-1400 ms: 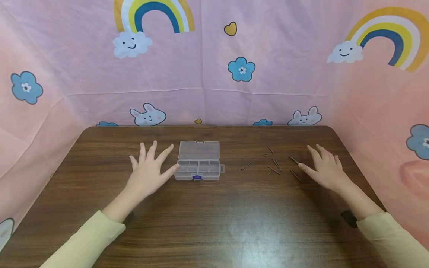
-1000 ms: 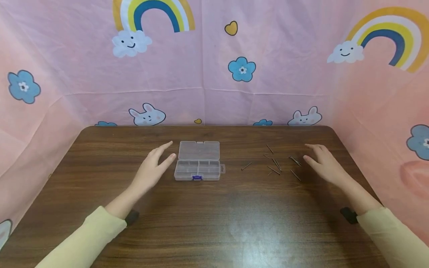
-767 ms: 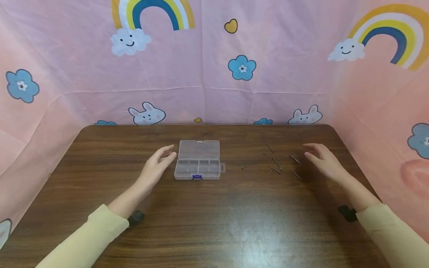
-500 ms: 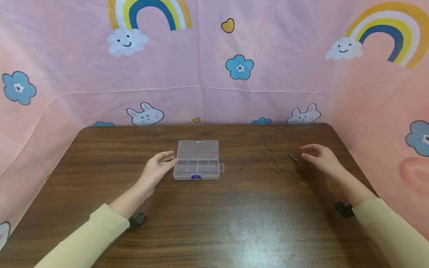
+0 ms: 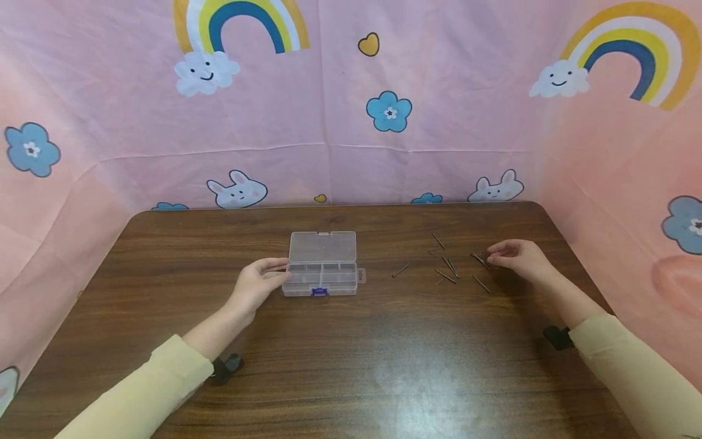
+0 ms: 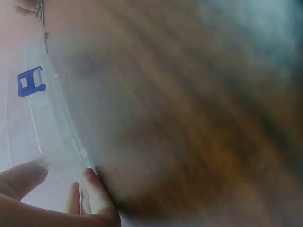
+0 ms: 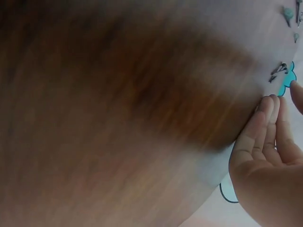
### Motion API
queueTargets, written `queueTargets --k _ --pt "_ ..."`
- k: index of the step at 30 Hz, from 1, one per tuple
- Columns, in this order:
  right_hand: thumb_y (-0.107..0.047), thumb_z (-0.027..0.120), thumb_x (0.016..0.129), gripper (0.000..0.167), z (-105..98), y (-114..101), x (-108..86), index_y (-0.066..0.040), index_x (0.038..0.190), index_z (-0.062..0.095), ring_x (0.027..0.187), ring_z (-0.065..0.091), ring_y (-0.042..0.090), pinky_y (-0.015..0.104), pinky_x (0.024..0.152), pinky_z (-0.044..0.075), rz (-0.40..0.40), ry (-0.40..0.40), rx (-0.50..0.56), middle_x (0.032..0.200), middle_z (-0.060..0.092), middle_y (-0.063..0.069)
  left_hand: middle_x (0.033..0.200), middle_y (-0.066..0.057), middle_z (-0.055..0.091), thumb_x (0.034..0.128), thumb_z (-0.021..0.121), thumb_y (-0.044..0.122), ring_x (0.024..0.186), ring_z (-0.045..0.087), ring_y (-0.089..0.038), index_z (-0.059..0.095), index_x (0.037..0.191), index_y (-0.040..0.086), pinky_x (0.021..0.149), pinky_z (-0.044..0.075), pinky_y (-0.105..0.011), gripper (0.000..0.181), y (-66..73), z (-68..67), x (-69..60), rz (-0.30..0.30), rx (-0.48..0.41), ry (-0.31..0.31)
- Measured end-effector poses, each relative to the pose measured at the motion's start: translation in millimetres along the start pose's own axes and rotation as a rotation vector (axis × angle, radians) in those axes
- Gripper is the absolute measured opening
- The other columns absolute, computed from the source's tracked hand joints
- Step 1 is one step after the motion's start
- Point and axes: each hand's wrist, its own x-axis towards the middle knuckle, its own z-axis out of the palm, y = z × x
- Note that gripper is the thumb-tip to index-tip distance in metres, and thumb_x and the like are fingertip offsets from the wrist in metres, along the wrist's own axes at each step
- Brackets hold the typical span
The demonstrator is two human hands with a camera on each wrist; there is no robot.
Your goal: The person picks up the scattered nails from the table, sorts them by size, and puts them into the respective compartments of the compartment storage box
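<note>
A clear plastic box (image 5: pixel 339 277) with small compartments stands with its lid (image 5: pixel 322 247) laid back and a purple latch (image 5: pixel 320 292) in front. My left hand (image 5: pixel 251 286) is at the box's left end, thumb and fingers on either side of the wall; in the left wrist view the thumb lies over the clear plastic (image 6: pixel 52 142). Several thin metal nails or screws (image 5: pixel 445 276) lie scattered right of the box. My right hand (image 5: pixel 521 259) has its fingertips beside the rightmost crossed pair (image 5: pixel 479 260); whether they touch it cannot be told. The right wrist view shows bent fingers (image 7: pixel 258 135).
The brown wooden table (image 5: pixel 351 366) has a patterned pink cloth (image 5: pixel 351 73) behind it and at both sides. A dark device sits at each wrist, the left one (image 5: pixel 227 366) and the right one (image 5: pixel 558 337).
Both hands were spread wide at first. My left hand has drawn its fingers together and come to the box's left end; my right fingers have bent inward and come close to the crossed pair.
</note>
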Motion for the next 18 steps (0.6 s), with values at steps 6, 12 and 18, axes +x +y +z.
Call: queueTargets --k 6,12,18 --pt "-0.020 0.074 0.101 0.039 2.7 -0.7 0.4 0.010 0.125 0.069 0.084 0.062 -0.008 0.014 0.079 0.047 0.019 -0.001 0.015 0.111 0.079 0.022 0.155 -0.025 0.056 0.1052 0.067 0.019 0.141 0.057 -0.038 0.052 0.152 -0.002 0.123 0.042 -0.055 0.053 -5.1 -3.9 -4.0 0.010 0.016 0.002" --pt "-0.022 0.078 0.098 0.040 4.8 0.4 2.6 0.009 0.123 0.071 0.083 0.063 -0.004 0.016 0.077 0.048 0.035 0.011 0.006 0.104 0.081 0.014 0.151 -0.024 0.060 0.1035 0.070 0.017 0.135 0.063 -0.032 0.054 0.149 -0.002 0.112 0.052 -0.034 0.052 -7.7 -5.3 -4.4 0.028 0.037 -0.005" --pt "-0.022 0.083 0.094 0.037 6.7 1.2 4.6 0.006 0.117 0.075 0.082 0.062 0.006 0.022 0.078 0.047 0.040 0.017 -0.040 0.094 0.078 0.004 0.149 -0.026 0.061 0.1025 0.070 0.014 0.136 0.063 -0.034 0.053 0.149 -0.004 0.098 0.054 -0.015 0.053 -7.6 -5.8 -3.1 0.047 0.026 -0.022"
